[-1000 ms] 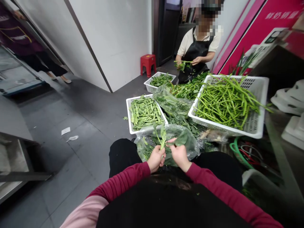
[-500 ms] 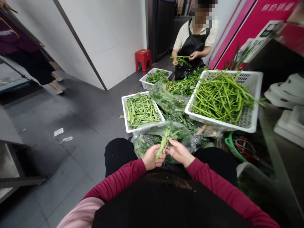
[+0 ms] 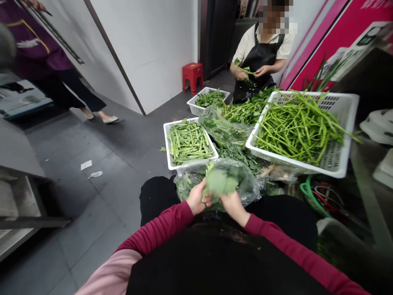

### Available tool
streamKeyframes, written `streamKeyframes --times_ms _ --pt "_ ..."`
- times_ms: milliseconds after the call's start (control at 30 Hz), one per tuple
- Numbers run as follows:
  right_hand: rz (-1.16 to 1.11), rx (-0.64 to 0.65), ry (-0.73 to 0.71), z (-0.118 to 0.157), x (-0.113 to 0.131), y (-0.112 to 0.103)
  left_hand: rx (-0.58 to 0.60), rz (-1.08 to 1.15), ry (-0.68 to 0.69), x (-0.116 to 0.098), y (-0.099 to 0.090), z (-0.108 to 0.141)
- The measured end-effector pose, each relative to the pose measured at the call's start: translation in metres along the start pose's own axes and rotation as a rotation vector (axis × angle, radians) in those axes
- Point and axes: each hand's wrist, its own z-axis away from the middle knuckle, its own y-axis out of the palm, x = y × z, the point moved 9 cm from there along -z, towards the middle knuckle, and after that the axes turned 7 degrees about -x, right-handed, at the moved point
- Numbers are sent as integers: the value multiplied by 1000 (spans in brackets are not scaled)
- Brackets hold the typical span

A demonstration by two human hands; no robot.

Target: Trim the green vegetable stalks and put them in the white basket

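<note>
My left hand (image 3: 198, 198) is closed around a pale green vegetable stem (image 3: 209, 169), its tip standing up past my fingers. A broad green leaf (image 3: 221, 182), smeared by motion, spreads between my two hands and covers part of the stem. My right hand (image 3: 234, 205) grips this leaf at its lower right edge; the fingertips are hidden behind it. Under both hands lies an open clear plastic bag (image 3: 250, 180) with leafy greens in it, between my knees.
Ahead stands a white basket of cut stems (image 3: 190, 141); at right, a larger basket of long green stalks (image 3: 296, 127). A co-worker (image 3: 260, 53) handles greens behind a leafy heap (image 3: 245, 107). A red stool (image 3: 193, 77) stands farther back. Someone walks (image 3: 80, 86) at left.
A broad leaf now shows between my hands, and my right hand has shifted slightly down, away from the stem's top. The walking person has come further into view at left.
</note>
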Motion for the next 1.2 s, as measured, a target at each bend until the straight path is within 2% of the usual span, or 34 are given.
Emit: streamKeyframes --times_ms 67,133,233,300,367,400,467,533,567,633,700,767,833,867,900,967,1033,1100,1200 --pt "257 -30 193 -15 -36 -11 78 -62 11 3 8 7" --pt "485 14 302 -30 -68 -22 109 -123 52 4 11 11" --pt "584 33 309 -50 -94 -40 95 -191 129 1 10 12" --pt "624 -15 288 -59 -97 -53 79 -253 188 -2 8 10" --pt "575 -36 236 -64 -85 -55 42 -334 261 -6 6 9" --pt "481 2 210 -64 -75 -49 17 -373 300 -8 5 8" --pt "199 163 173 -58 -51 -24 3 -421 330 -9 5 7" --pt "-1 263 133 -50 -23 -4 58 -398 270 -2 9 6" --pt "-15 241 89 -47 -11 -1 98 -364 217 3 12 6" --pt "99 90 -37 -41 10 -7 159 -308 113 13 17 6" --pt "261 -14 -220 -28 28 -9 137 -321 95 15 16 4" --pt "364 64 -415 -8 41 4 20 -402 196 4 8 0" --pt "352 197 -487 6 42 17 -124 -541 351 -12 1 -1" --pt "295 226 -426 5 37 18 -179 -630 416 -19 -1 -1" --pt "205 211 -305 -1 29 14 -219 -733 471 -24 -2 -1" --pt "-41 120 -9 -18 7 1 -280 -959 582 -32 -1 3" --pt "-266 56 173 -31 -7 -6 -345 -1152 697 -37 0 9" --pt "-343 25 207 -40 -8 -9 -377 -1279 778 -37 2 15" --pt "-177 -116 184 -44 -9 -20 -367 -1280 835 -35 5 21"
